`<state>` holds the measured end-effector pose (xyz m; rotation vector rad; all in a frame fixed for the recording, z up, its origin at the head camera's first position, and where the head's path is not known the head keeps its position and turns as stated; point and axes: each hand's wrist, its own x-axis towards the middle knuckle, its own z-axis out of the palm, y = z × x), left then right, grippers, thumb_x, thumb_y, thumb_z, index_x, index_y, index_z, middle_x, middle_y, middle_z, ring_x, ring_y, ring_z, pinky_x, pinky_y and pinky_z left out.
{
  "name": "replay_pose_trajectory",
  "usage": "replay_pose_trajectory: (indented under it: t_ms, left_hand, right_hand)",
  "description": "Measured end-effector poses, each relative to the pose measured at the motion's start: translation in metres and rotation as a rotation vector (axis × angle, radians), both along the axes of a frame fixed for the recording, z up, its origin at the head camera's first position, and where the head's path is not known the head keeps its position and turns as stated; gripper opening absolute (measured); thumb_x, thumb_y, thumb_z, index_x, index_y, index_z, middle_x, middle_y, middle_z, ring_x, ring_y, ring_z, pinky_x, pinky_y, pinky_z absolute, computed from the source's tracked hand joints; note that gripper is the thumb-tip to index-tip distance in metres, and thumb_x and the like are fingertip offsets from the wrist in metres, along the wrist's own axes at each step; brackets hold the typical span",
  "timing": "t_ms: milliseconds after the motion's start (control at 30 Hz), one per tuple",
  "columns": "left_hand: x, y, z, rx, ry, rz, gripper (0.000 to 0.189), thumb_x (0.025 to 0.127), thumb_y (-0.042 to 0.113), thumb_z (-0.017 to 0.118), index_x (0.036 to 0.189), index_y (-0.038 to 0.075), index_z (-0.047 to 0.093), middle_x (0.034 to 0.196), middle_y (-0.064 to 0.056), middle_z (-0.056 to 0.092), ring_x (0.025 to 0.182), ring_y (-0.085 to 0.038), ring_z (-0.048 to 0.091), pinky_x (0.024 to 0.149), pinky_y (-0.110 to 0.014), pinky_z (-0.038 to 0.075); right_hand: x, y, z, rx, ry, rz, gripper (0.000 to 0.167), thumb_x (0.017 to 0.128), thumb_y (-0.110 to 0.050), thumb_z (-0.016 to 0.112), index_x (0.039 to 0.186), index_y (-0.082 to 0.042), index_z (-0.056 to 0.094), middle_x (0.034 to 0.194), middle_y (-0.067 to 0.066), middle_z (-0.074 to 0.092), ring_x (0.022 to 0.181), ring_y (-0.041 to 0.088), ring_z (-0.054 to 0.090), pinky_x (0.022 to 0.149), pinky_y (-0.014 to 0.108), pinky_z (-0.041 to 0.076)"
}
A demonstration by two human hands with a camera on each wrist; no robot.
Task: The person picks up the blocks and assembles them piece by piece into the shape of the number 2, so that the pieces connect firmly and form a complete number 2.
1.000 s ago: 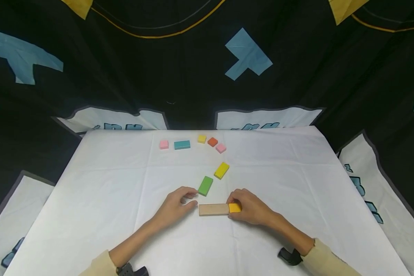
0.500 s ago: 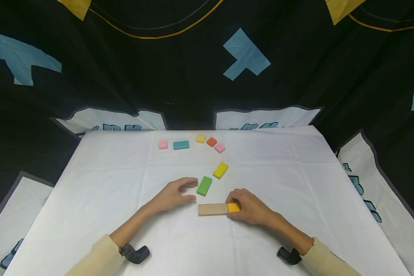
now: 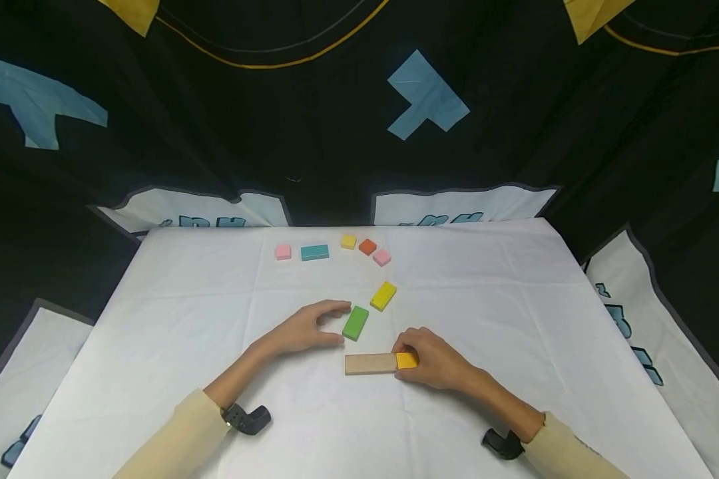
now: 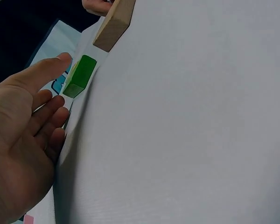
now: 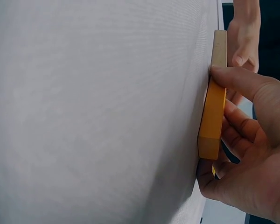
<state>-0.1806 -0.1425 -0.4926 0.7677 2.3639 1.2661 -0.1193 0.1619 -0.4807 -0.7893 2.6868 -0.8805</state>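
Observation:
In the head view my left hand (image 3: 305, 328) hovers just left of a green block (image 3: 355, 323), thumb and fingers spread apart. The left wrist view shows a gap between that thumb and the fingers, with the green block (image 4: 80, 76) beyond the fingertips. My right hand (image 3: 436, 360) pinches an orange-yellow block (image 3: 406, 360) between thumb and fingers. Its end meets a plain wooden block (image 3: 370, 364), and the two lie in one line on the table. From the right wrist, the orange-yellow block (image 5: 213, 116) shows its long side, thumb near the joint.
A yellow block (image 3: 383, 296) lies behind the green one. Farther back are a teal block (image 3: 315, 252), a small yellow block (image 3: 349, 241), an orange-red block (image 3: 368, 247) and two pink blocks, one left (image 3: 283, 251), one right (image 3: 381, 257). White cloth (image 3: 485, 293) covers the table.
My left hand has moved away from the wooden block's left end, up and forward to beside the green block. The right hand keeps its hold on the orange-yellow block, unmoved.

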Motion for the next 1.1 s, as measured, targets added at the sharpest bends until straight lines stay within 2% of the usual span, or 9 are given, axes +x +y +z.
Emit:
replay_pose_trajectory:
  t_ms: [400,600,767,1100]
  left_hand:
    - [-0.016,0.005,-0.003,-0.125,0.022,-0.019,0.073,0.082,0.033,0.083,0.146,0.016,0.052,0.147,-0.004,0.05,0.137,-0.024,0.042,0.113,-0.045,0.032]
    - [-0.022,0.011,-0.002,-0.196,0.019,-0.057,0.075,0.081,0.04,0.082,0.147,0.023,0.051,0.146,0.002,0.05,0.126,-0.018,0.045,0.109,-0.046,0.036]
    - [-0.023,0.012,0.0,-0.21,0.004,-0.07,0.073,0.082,0.036,0.082,0.147,0.023,0.052,0.144,0.002,0.051,0.122,-0.018,0.044,0.106,-0.047,0.037]
    - [-0.024,0.011,-0.001,-0.18,0.009,-0.08,0.069,0.083,0.033,0.08,0.145,0.02,0.053,0.143,0.001,0.052,0.121,-0.018,0.045,0.106,-0.047,0.038]
  right_hand:
    - [0.0,-0.001,-0.001,0.003,-0.024,-0.013,0.026,0.078,-0.017,0.086,0.097,-0.02,0.068,0.092,-0.013,0.06,0.087,0.012,0.048,0.077,0.029,0.045]
    - [0.0,-0.001,-0.003,0.001,-0.029,-0.023,0.027,0.078,-0.018,0.086,0.097,-0.02,0.067,0.092,-0.014,0.06,0.087,0.012,0.048,0.077,0.03,0.044]
    - [0.001,0.0,-0.002,-0.013,-0.037,-0.021,0.027,0.078,-0.018,0.086,0.097,-0.02,0.067,0.092,-0.012,0.06,0.088,0.013,0.048,0.076,0.029,0.044]
    - [0.001,0.001,-0.003,-0.014,-0.038,-0.025,0.027,0.078,-0.018,0.086,0.098,-0.02,0.067,0.092,-0.013,0.06,0.088,0.013,0.048,0.076,0.029,0.043]
